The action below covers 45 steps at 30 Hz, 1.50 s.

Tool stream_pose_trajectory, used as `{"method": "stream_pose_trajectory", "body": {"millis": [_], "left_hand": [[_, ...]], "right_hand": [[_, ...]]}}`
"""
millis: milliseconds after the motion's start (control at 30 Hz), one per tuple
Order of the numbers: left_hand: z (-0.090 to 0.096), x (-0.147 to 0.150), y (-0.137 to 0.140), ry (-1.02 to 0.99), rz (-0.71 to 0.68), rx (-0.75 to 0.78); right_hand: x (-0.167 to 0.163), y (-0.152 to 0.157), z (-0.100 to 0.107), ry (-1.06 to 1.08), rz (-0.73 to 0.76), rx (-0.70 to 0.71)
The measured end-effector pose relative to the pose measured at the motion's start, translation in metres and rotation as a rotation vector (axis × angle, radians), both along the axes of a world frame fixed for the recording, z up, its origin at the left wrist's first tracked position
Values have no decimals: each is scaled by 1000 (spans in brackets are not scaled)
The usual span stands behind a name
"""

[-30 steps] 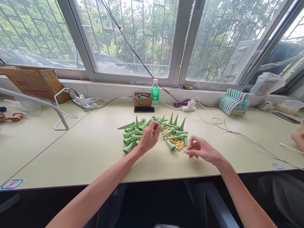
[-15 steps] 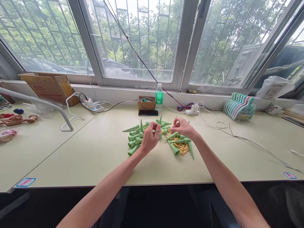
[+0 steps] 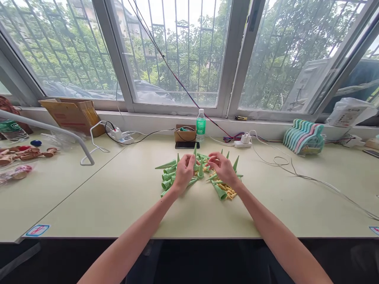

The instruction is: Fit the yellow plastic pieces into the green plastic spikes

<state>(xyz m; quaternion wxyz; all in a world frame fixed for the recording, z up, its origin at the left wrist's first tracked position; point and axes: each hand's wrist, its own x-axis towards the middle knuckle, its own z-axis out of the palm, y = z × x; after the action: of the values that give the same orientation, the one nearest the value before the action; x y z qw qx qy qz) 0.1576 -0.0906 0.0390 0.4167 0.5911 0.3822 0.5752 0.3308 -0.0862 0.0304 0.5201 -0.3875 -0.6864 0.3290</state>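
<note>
My left hand (image 3: 184, 172) is closed around a green plastic spike (image 3: 195, 152), its pointed tip upward above the fingers. To the right, my right hand (image 3: 224, 170) has its fingertips drawn together near that spike; anything small between them is too tiny to make out. Between the hands another green spike (image 3: 201, 171) stands point up. More ribbed green spikes (image 3: 166, 177) lie in a pile left of and behind my left hand. Small yellow plastic pieces (image 3: 230, 193) lie under and beyond my right hand, mixed with green spikes (image 3: 219, 192).
Behind the pile are a black phone (image 3: 187, 145), a small brown box (image 3: 185, 135) and a green-labelled bottle (image 3: 200, 126). White cables (image 3: 296, 170) cross the table's right side, near a row of pastel hangers (image 3: 304, 137). A grey metal lamp arm (image 3: 68, 136) reaches in from the left.
The left hand now shows a green spike upright in its grip. The right hand has shifted slightly lower in view, over the yellow pieces. The whole view has tilted a little.
</note>
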Motion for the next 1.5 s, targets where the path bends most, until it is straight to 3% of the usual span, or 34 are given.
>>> {"method": "stream_pose_trajectory", "body": {"millis": [233, 400, 700, 1133, 1500], "left_hand": [[-4, -3, 6, -95, -68, -35], [-5, -3, 6, -78, -82, -24], [-2, -6, 5, 111, 41, 73], [1, -4, 2, 111, 42, 61], [-4, -2, 5, 38, -44, -14]], "right_hand": [[-16, -12, -1, -142, -56, 233], [-18, -12, -1, -146, -54, 301], [-20, -16, 0, -193, -86, 305], [-18, -18, 1, -213, -144, 189], [-21, -17, 0, -214, -135, 199]]}}
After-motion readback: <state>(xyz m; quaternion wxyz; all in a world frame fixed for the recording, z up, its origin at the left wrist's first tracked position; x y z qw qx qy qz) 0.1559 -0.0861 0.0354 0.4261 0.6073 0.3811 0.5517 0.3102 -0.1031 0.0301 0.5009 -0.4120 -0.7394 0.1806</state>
